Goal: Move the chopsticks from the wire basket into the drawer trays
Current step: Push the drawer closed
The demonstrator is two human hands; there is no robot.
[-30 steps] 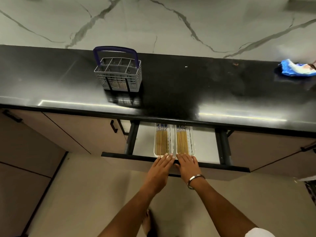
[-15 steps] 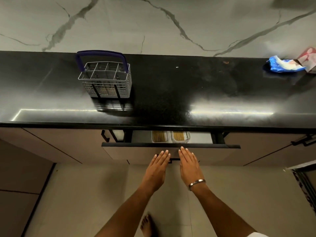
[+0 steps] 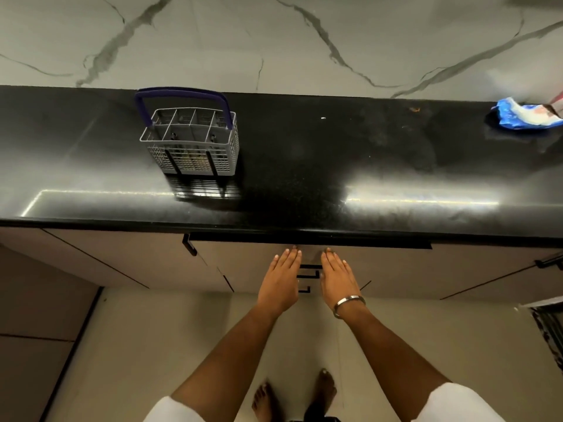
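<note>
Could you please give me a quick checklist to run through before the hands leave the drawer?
1. Drawer pushed flush under the counter: ok.
2. Left hand empty, flat on the drawer front: ok.
3. Right hand empty, flat on the front: ok.
4. Basket emptied of chopsticks: cannot tell, something pale shows through the mesh.
5. Chopsticks lying in the trays: cannot tell, drawer closed.

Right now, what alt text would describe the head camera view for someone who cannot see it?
Two bare hands, left hand and right hand, press flat against a closed beige drawer front under a glossy black countertop. A grey wire basket with a blue handle stands on the counter to the left, a crumpled blue-and-white wrapper far right.
</note>
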